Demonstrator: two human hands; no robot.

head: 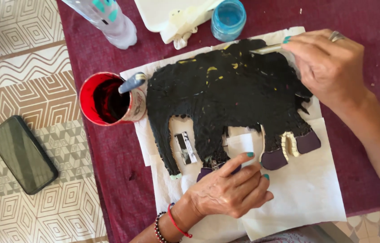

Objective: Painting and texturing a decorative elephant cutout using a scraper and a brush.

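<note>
Paint is covering nearly all of the black animal cutout [230,94], which is lying on white paper sheets [307,189] spread over the maroon worktop [109,180]. The right hand [329,67] is hovering over the animal's back, its fingers [304,45] pressed together and pinching a pale brush handle [266,48] whose tip is lying just beyond the fingertips on the top edge of the shape. The left hand [228,189] is resting below the belly, its fingers [239,162] slightly spread and pressing down on the paper and on the foot of one middle leg, holding the piece steady; it is pinching nothing.

Judging by the surface, the coating is looking close to finished: body, head and upper legs are reading solid black. Small yellow flecks are showing through near the brush-holding fingers, along the back. The purple feet [289,150], just past the left fingertips, are staying unpainted, as is a cream patch between them, and a small dark strip [185,147] is lying in the gap between the legs.

Beyond the cutout's far end from both hands, a red cup [104,101] with dark liquid is holding another brush [131,83]. A blue jar [228,19], a clear bottle [109,20] and a white tray [158,13] are sitting above, and a dark phone [22,154] is lying well apart on the patterned floor.
</note>
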